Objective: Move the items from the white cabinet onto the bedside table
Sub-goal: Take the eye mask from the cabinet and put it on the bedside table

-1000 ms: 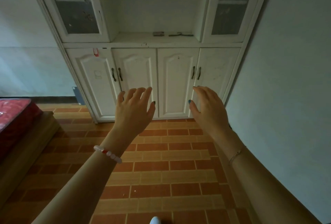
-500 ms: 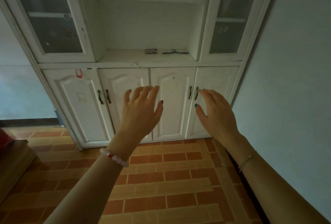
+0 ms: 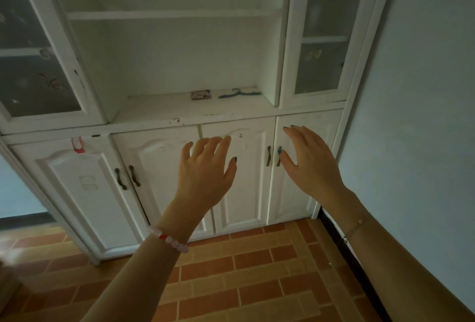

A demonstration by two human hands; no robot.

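Presently both hands are empty: left hand (image 3: 205, 170) and right hand (image 3: 312, 164) hang raised before the lower doors (image 3: 250, 188) of the white cabinet (image 3: 77, 193), fingers spread and loose, touching nothing. On the open middle shelf (image 3: 159, 109), at twelve o'clock from the left hand, lies a small pinkish box (image 3: 201, 94); just beside it, at three o'clock, a thin blue hanger (image 3: 239, 93). Both judged light. The box looks stiff and suits a pinch across its short sides; the hanger is slender, likely springy, best taken at its hook. The shelf is painted and scuffed, probably smooth. Floor (image 3: 257, 270) is brick-patterned tile; a plain wall (image 3: 411, 90) stands at three o'clock. Bedside table not in view.
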